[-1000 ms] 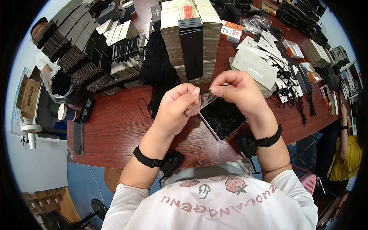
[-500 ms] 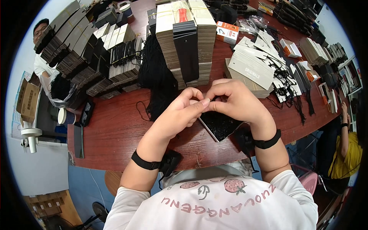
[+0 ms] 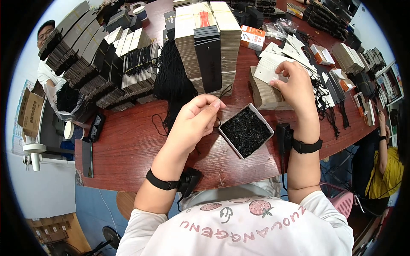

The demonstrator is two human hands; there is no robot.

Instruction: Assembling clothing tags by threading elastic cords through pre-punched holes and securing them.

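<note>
My left hand (image 3: 198,119) is closed in a pinch on a thin black cord (image 3: 227,90); a loop of it shows past the fingertips, near the foot of the dark tag stack. My right hand (image 3: 294,87) is over the pile of white card tags (image 3: 267,70), thumb and forefinger curved apart at the top tag's surface. Whether the fingertips touch that tag is hard to tell. Between my hands sits an open white box (image 3: 269,136) filled with small black pieces (image 3: 247,131), too small to name.
Tall bundles of card tags (image 3: 185,51) stand ahead, dark tags (image 3: 208,59) leaning on their front. Black cords (image 3: 173,81) hang in a thick bunch beside them. More tag stacks (image 3: 81,51) rise at left. Strung tags (image 3: 322,94) lie at right. A person in yellow (image 3: 388,166) is at far right.
My hands have parted. The right one went from the pinch with the left to the white tags; the left stays near its place with the cord. The box of black pieces is uncovered.
</note>
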